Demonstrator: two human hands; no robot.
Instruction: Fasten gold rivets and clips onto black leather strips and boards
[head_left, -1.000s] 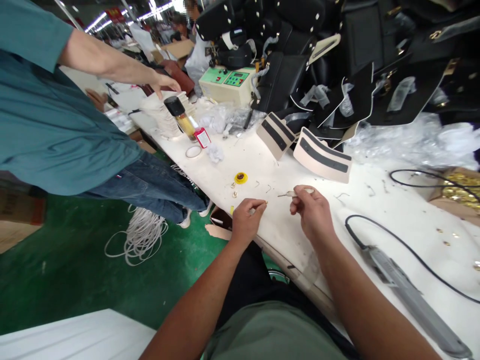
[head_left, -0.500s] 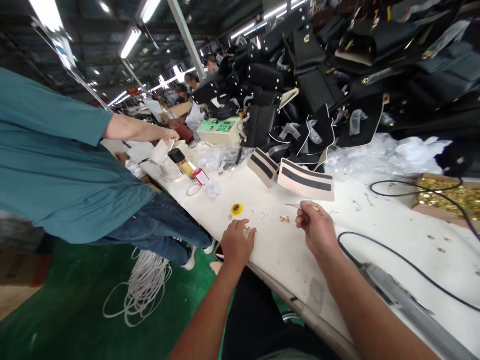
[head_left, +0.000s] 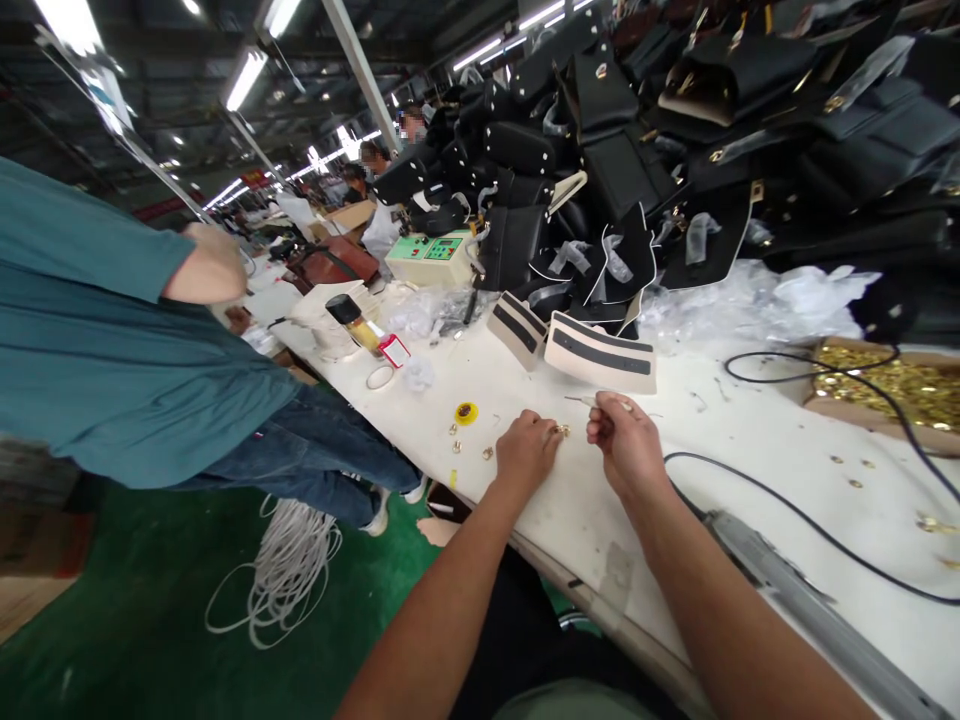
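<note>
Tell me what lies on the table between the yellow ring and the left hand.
In the head view, a few small gold fittings lie loose on the white table between the yellow ring and the left hand; nothing else.

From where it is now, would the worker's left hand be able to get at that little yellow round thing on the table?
Probably yes. The left hand rests on the white table close to the yellow round thing, and only a few small gold pieces lie on the bare stretch between them.

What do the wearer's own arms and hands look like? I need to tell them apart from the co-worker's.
Both forearms are bare, with no sleeves in view. The left hand and right hand wear no gloves, and no rings, watch or bracelets show. The co-worker wears a teal short sleeve.
</note>
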